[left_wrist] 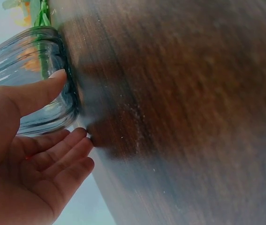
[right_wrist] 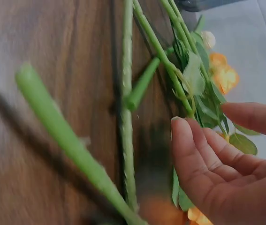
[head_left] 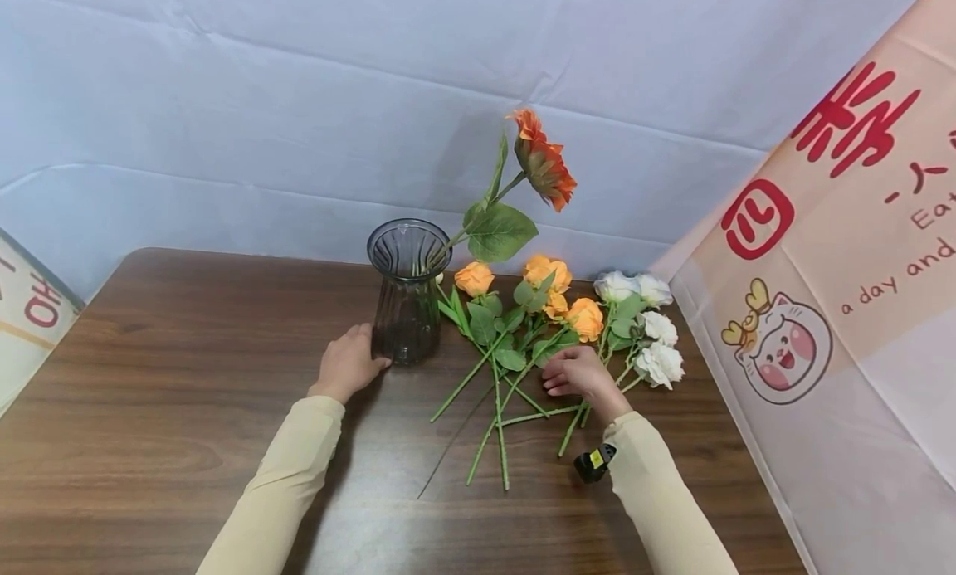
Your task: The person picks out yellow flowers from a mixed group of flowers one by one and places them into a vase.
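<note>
L hand [head_left: 347,363] is resting by vase [head_left: 406,318] base, fingers loosely spread, thumb apparently touching glass, prob. steadying it. R hand [head_left: 581,374] is hovering nr stems [head_left: 501,430], thumb & fingers apart, gripping nothing. Vase is standing upright nr back of table [head_left: 187,392]: grey see-thru glass, ribbed, flaring at top. Big orange flower [head_left: 548,164] is leaning R from it, prob. b/c head's heavy. To R, orange roses [head_left: 585,319] & white blooms [head_left: 660,364] are lying, stems mostly pointing nearside, likely for easy pickup.
</note>
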`<action>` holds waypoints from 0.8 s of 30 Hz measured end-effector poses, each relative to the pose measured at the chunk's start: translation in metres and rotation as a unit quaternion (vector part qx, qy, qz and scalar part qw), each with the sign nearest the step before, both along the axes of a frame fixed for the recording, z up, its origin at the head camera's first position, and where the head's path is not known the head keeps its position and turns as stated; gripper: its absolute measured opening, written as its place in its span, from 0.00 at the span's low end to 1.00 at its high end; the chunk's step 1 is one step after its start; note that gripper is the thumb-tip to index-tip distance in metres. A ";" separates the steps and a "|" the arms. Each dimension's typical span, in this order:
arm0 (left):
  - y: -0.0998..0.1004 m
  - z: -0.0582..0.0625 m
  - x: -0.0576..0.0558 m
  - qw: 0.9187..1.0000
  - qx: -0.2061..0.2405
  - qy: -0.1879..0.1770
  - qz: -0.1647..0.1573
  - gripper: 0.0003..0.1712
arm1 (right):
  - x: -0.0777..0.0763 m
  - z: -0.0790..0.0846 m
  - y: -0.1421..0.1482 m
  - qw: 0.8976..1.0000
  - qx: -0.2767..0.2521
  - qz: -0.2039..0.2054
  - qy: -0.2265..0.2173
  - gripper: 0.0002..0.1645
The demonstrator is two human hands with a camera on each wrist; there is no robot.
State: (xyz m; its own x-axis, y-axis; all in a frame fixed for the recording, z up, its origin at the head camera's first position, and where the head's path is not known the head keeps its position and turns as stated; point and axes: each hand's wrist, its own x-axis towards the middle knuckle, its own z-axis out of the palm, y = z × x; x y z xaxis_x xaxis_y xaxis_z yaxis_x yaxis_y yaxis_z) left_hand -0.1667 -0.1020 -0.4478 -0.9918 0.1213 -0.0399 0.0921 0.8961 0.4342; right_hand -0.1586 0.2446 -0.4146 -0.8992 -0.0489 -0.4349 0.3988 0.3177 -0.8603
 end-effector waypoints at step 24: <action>0.001 0.003 0.002 1.000 0.004 -0.009 0.004 0.36 | -0.002 -0.021 -0.023 0.998 -0.028 -0.034 -0.049 0.15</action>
